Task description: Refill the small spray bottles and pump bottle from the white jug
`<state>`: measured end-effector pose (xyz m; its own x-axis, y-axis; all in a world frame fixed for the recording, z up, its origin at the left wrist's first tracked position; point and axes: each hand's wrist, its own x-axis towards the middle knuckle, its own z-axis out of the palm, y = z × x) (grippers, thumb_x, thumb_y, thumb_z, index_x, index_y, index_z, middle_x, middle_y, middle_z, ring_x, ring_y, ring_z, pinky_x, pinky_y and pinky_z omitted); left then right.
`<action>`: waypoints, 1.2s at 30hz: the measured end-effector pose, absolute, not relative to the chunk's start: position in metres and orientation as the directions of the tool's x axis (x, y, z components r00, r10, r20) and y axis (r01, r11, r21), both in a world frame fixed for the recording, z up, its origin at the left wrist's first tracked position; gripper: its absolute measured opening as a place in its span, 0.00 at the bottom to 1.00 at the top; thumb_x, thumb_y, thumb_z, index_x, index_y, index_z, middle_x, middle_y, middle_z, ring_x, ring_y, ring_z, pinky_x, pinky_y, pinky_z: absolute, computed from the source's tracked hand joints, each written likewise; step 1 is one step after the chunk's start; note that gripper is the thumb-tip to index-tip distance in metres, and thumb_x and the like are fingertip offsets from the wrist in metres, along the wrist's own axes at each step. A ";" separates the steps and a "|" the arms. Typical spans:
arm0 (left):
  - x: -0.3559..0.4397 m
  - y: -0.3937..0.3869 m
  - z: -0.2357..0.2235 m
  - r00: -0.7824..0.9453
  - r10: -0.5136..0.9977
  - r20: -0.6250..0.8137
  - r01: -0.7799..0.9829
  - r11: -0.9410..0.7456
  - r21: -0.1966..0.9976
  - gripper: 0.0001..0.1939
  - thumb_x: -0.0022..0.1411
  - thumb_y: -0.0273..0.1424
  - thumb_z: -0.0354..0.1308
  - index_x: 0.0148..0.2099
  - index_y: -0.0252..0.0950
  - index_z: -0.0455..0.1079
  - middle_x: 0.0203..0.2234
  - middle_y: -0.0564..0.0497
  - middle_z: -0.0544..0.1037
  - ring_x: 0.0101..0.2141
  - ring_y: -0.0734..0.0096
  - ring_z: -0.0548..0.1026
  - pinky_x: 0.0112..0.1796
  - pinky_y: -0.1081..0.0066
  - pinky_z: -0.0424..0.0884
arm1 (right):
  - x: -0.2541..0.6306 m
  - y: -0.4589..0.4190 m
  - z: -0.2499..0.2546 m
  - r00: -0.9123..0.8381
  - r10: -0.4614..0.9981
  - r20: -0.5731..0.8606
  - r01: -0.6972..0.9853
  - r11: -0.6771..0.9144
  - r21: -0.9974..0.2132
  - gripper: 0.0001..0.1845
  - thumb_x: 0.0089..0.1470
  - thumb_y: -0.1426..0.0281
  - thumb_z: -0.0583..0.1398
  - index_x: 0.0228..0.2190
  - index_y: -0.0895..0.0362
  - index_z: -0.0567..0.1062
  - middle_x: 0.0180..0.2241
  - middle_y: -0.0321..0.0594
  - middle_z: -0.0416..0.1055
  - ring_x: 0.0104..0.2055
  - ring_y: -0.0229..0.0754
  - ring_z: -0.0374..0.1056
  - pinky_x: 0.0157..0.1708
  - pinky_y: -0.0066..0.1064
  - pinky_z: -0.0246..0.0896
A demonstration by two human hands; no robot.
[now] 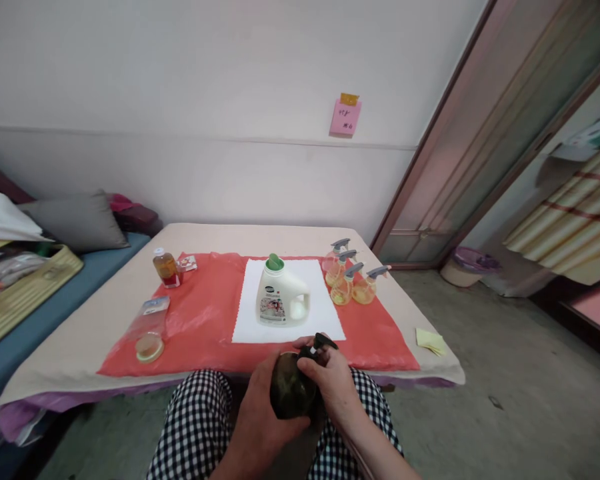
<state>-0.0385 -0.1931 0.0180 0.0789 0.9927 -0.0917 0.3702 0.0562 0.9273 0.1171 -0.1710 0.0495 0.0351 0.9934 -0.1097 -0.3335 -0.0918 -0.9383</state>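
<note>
My left hand wraps around the round body of a dark spray bottle held over my lap, just below the table's front edge. My right hand grips its black trigger head from the right. On the table in front stands a white detergent jug with a green cap, on a white mat. Several small spray bottles of yellow liquid with grey triggers stand to the jug's right.
A red plastic sheet covers the low table. On its left are a small amber bottle, a packet and a lying clear bottle. A yellow cloth lies at the right corner. A bed with cushions is left.
</note>
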 end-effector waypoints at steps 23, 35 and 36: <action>-0.052 -0.180 -0.010 0.112 0.979 -0.168 0.272 0.133 0.953 0.54 0.35 0.28 0.71 0.67 0.42 0.56 0.61 0.42 0.71 0.60 0.47 0.69 0.60 0.51 0.65 | 0.111 -0.156 0.031 -0.042 0.994 -0.102 -0.284 -0.110 -0.953 0.30 0.38 0.54 0.73 0.44 0.48 0.78 0.43 0.41 0.76 0.49 0.50 0.70 0.50 0.40 0.63; -0.073 -0.160 -0.045 0.078 0.988 -0.130 0.074 0.124 0.989 0.55 0.32 0.33 0.73 0.65 0.40 0.57 0.59 0.39 0.72 0.59 0.46 0.71 0.60 0.52 0.66 | 0.100 -0.134 0.027 -0.199 0.977 -0.074 -0.215 -0.117 -0.970 0.28 0.44 0.51 0.70 0.45 0.50 0.76 0.44 0.44 0.77 0.49 0.52 0.71 0.54 0.48 0.63; -0.074 -0.157 -0.047 0.046 0.990 -0.131 0.061 0.128 0.990 0.55 0.33 0.33 0.73 0.65 0.41 0.56 0.59 0.39 0.73 0.58 0.46 0.71 0.59 0.52 0.67 | 0.099 -0.131 0.025 -0.175 0.982 -0.068 -0.198 -0.103 -0.975 0.29 0.43 0.50 0.70 0.44 0.50 0.76 0.45 0.44 0.76 0.50 0.53 0.71 0.55 0.49 0.62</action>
<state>-0.0742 -0.1572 -0.0470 0.0465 0.9903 -0.1312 0.0612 0.1283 0.9898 0.0986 -0.1314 0.0247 -0.1751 0.9822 -0.0683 -0.1982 -0.1031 -0.9747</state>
